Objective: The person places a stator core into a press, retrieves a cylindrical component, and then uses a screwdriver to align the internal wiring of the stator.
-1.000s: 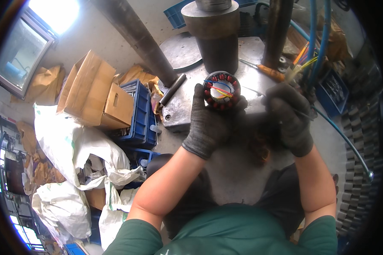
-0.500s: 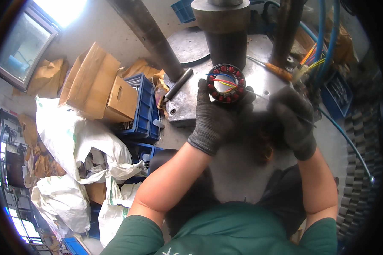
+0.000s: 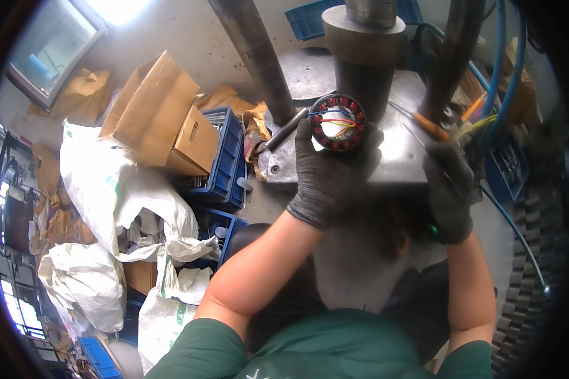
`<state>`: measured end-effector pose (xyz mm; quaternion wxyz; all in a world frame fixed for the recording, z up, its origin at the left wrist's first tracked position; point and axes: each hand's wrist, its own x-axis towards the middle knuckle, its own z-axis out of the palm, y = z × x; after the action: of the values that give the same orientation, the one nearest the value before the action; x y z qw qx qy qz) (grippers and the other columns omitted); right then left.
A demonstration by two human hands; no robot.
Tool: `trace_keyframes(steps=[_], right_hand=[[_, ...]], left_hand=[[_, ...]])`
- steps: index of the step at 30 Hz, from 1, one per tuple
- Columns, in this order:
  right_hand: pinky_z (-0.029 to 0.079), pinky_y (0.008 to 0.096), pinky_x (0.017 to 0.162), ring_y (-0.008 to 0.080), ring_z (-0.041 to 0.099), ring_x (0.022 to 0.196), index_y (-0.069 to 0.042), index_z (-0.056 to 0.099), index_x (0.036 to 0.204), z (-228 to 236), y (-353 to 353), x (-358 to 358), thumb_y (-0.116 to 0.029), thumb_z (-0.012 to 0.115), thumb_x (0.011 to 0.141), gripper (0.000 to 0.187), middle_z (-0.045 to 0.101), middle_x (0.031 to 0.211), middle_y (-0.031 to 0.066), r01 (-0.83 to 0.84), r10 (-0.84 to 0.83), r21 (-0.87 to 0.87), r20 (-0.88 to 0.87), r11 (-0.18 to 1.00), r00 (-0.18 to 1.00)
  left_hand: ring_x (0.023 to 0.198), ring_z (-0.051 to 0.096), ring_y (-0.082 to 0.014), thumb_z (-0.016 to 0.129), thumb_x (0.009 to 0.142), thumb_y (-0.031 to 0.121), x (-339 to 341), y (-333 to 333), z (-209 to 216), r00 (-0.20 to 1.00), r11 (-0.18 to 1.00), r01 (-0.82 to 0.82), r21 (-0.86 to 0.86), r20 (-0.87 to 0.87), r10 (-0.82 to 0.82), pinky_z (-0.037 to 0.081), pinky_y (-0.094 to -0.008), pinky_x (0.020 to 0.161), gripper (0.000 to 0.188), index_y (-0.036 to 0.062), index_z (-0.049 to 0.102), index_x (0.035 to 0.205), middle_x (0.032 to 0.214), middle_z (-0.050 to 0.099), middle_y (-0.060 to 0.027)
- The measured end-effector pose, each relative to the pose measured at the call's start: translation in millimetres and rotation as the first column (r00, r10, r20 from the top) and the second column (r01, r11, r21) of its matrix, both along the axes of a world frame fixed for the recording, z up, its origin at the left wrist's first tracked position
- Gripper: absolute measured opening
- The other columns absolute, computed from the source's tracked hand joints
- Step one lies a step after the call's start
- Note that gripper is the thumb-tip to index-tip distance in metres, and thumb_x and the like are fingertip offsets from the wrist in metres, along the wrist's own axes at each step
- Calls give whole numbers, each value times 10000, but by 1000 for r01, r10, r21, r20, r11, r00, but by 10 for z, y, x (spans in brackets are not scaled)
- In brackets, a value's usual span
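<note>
My gloved left hand (image 3: 327, 177) is closed round a ring-shaped motor stator (image 3: 360, 120) with red windings. Blue, red and yellow wires cross the stator's round opening. It is held up over the near part of the metal press plate (image 3: 395, 161). Off to the right, my gloved right hand (image 3: 449, 180) grips a thin metal rod (image 3: 413, 134), whose tip points up and left, apart from the stator. Just beyond that hand, a tool with an orange-brown handle (image 3: 430, 127) and a slim shaft lies on the plate.
The press ram (image 3: 363, 69) stands behind the stator, flanked by steel columns (image 3: 253, 50). A short dark metal bar (image 3: 286, 129) lies on the plate. Cardboard boxes (image 3: 148, 114), blue crates (image 3: 232, 158) and white sacks (image 3: 126, 202) crowd the left; blue hoses (image 3: 499, 69) hang right.
My right hand has drawn back from the stator with the rod, its tip now clear of the ring. The left hand still holds the stator. The whole view has shifted slightly.
</note>
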<state>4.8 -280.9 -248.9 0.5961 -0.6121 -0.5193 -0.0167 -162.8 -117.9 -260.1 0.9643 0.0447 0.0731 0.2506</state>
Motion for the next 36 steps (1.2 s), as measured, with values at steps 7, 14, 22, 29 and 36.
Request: trace_keyframes(steps=[7, 14, 22, 29, 36], right_hand=[[517, 375, 835, 301, 657, 898, 0, 659, 1025, -281, 256, 228, 3, 628, 932, 97, 650, 946, 158, -70, 97, -166, 160, 984, 982], [522, 342, 800, 259, 673, 864, -5, 663, 1011, 33, 137, -56, 55, 614, 893, 140, 668, 944, 140, -102, 95, -125, -64, 987, 993], [570, 403, 674, 322, 708, 804, -49, 678, 1084, 303, 30, -518, -9, 673, 847, 240, 695, 959, 146, -302, 280, 0, 373, 953, 885], [573, 410, 671, 341, 702, 791, -26, 670, 1069, 295, 69, -531, 37, 680, 826, 251, 687, 942, 155, -271, 249, 23, 326, 962, 912], [573, 427, 693, 359, 687, 776, -17, 668, 1057, 278, 68, -530, -43, 677, 853, 206, 678, 902, 171, -226, 223, -24, 296, 974, 929]], left_hand=[[1249, 591, -372, 604, 879, 686, -49, 88, 25, 969, 999, 50, 16, 243, -52, 484, -511, 1045, 792, 108, 528, 1415, 1347, 610, -203], [1249, 584, -383, 615, 863, 703, -87, 82, 83, 990, 996, -38, 87, 137, 26, 457, -490, 1075, 830, 101, 520, 1427, 1350, 605, -209], [1246, 584, -395, 628, 864, 702, -42, -66, 123, 995, 990, -25, 139, 104, 11, 453, -509, 1077, 914, 24, 468, 1456, 1361, 592, -232], [1253, 583, -418, 573, 886, 717, 29, -106, 22, 990, 988, 39, 147, 131, -58, 459, -541, 1087, 935, 3, 437, 1475, 1349, 592, -253], [1226, 599, -436, 531, 901, 720, 63, -132, -12, 997, 975, 13, 224, 76, -31, 460, -544, 1097, 938, -19, 432, 1469, 1326, 597, -279]])
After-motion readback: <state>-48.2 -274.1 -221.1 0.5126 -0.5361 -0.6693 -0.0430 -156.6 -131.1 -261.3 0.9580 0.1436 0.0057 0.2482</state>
